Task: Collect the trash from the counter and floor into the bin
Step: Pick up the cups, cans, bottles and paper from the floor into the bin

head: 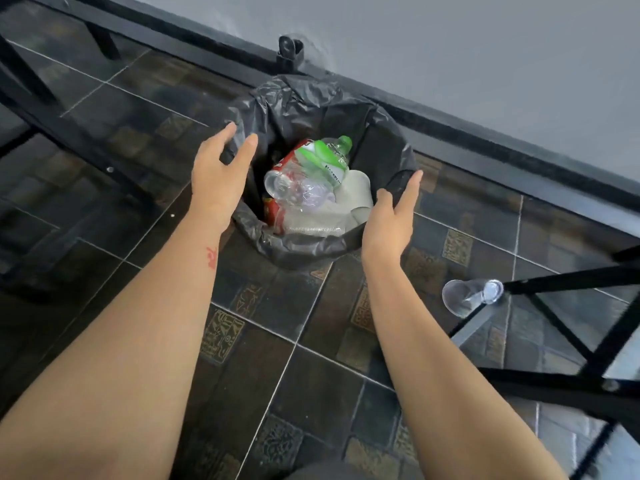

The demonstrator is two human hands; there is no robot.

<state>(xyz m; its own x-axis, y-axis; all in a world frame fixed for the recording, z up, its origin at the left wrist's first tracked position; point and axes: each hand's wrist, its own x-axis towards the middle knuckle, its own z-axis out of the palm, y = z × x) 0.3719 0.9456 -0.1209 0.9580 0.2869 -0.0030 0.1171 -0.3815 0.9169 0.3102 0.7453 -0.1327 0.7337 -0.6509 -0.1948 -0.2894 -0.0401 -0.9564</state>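
Holding several discards already, the bin (pixel 377 147) with its black liner stands on the tiled floor (pixel 304 306) by the wall: a green-capped plastic bottle (pixel 325 161), a clear bottle (pixel 294 188), and white paper. Outstanding: one clear plastic cup (pixel 467 296) lying on its side on the floor, right of the bin (no tabletop is in view). Left hand (pixel 214 181) and right hand (pixel 391 223) flank the rim, fingers spread, empty; whether they touch the liner cannot be told.

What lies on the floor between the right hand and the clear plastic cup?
In the head view, only bare dark tiled floor lies between the open right hand and the clear plastic cup lying on its side beside a black metal furniture leg.
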